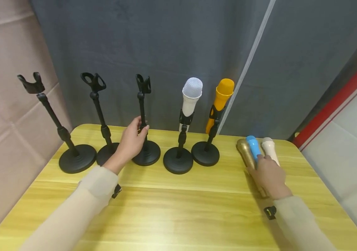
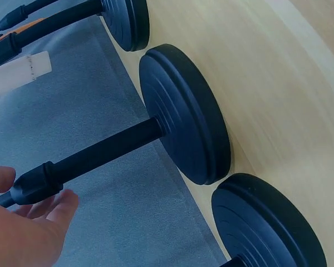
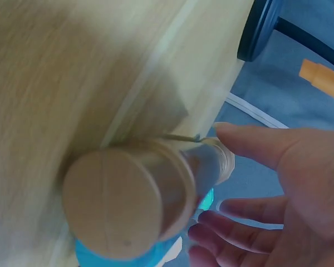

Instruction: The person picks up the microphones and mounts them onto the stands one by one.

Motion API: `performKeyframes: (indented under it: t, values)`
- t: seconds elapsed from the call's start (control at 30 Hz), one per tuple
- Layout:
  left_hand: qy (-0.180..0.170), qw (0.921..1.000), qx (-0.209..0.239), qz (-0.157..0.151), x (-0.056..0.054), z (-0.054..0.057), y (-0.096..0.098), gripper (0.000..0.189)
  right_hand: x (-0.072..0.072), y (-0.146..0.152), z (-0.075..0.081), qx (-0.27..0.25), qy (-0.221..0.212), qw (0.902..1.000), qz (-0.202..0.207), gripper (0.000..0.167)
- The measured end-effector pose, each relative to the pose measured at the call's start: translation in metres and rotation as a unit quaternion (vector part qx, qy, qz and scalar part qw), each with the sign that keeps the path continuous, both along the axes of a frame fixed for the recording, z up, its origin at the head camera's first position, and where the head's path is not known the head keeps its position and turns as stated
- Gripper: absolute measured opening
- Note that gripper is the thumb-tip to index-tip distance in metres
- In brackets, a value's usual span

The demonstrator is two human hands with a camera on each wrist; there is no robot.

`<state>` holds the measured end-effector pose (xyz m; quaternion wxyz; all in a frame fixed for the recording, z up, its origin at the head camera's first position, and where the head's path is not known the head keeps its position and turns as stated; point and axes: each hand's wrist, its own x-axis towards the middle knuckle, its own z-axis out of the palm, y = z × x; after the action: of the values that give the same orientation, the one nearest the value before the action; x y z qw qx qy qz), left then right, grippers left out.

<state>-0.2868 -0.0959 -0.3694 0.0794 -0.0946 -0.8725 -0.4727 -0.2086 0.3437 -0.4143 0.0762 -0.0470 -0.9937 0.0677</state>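
Note:
My left hand (image 1: pixel 130 140) holds the pole of the middle black microphone stand (image 1: pixel 147 155), whose clip has no microphone in it. In the left wrist view, thumb and fingers lie on either side of its collar (image 2: pixel 34 184). At the right, my right hand (image 1: pixel 270 176) reaches over a gold microphone (image 1: pixel 245 150), a blue microphone (image 1: pixel 253 144) and a white microphone (image 1: pixel 269 146) lying side by side. In the right wrist view, its thumb and extended fingers spread about the gold microphone (image 3: pixel 114 203); a firm grip does not show.
Two stands with bare clips, one far left (image 1: pixel 78 158) and another (image 1: pixel 103 153) partly behind my left arm, stand on the wooden table (image 1: pixel 165 216). Right of centre, two stands bear a white microphone (image 1: pixel 192 92) and an orange microphone (image 1: pixel 223 92). A grey curtain (image 1: pixel 153 42) hangs behind.

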Motion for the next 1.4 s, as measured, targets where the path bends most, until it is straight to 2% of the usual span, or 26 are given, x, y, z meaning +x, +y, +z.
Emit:
performKeyframes:
  t: [0.2, 0.4, 0.63, 0.83, 1.0, 1.23, 1.4]
  values:
    - [0.024, 0.9997, -0.008, -0.001, -0.003, -0.003, 0.002, 0.038, -0.005, -0.002, -0.007, 0.007, -0.006, 0.9999, 0.013, 0.048]
    - [0.038, 0.9991, -0.017, -0.002, -0.004, -0.008, 0.001, 0.030, -0.011, -0.004, -0.011, 0.016, -0.039, 0.9991, 0.005, 0.048]
    - [0.041, 0.9991, -0.007, 0.005, -0.003, -0.014, -0.002, 0.030, -0.015, -0.010, -0.015, -0.020, -0.079, 0.9961, 0.034, 0.044]
    - [0.049, 0.9988, -0.005, 0.005, 0.001, -0.018, -0.002, 0.029, -0.016, -0.010, -0.022, -0.049, -0.097, 0.9937, 0.029, 0.045]
    - [0.061, 0.9981, 0.003, 0.013, 0.009, -0.022, -0.002, 0.028, -0.016, -0.009, -0.025, -0.099, -0.103, 0.9897, 0.012, 0.052]
    - [0.079, 0.9967, 0.006, 0.020, 0.020, -0.024, 0.000, 0.027, -0.010, -0.006, -0.024, -0.159, -0.090, 0.9831, 0.013, 0.075]
    - [0.085, 0.9961, 0.005, 0.023, 0.029, -0.025, 0.003, 0.026, -0.003, -0.007, -0.022, -0.188, -0.083, 0.9785, 0.012, 0.077]
